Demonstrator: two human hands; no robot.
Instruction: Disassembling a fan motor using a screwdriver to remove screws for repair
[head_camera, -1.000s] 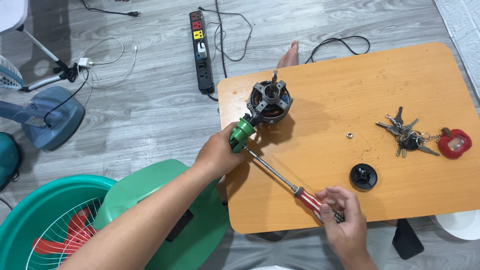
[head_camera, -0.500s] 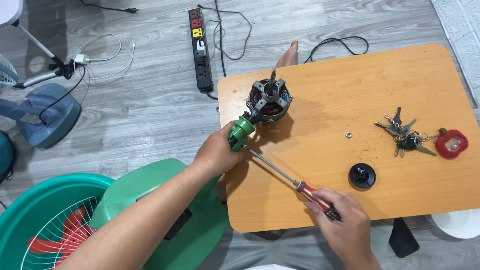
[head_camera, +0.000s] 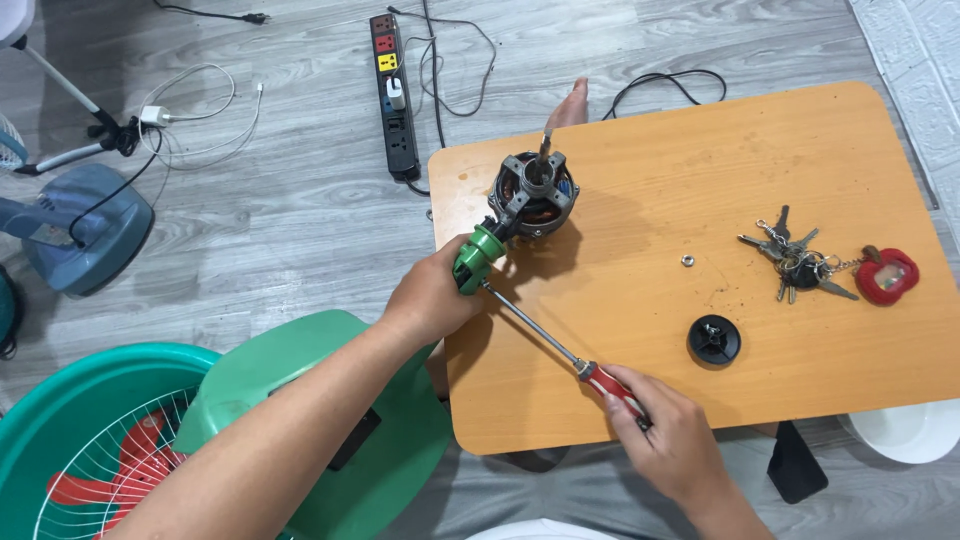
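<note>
While the right hand (head_camera: 672, 442) was closed around the red-handled, steel-shafted screwdriver (head_camera: 570, 352) at the near edge of the orange wooden table (head_camera: 700, 180), its tip met the green plastic knob (head_camera: 474, 257) gripped in the left hand (head_camera: 432, 297). A slip there could have jabbed those fingers. Beyond the knob, the grey metal fan motor (head_camera: 533, 192) stood near the table's far left corner.
</note>
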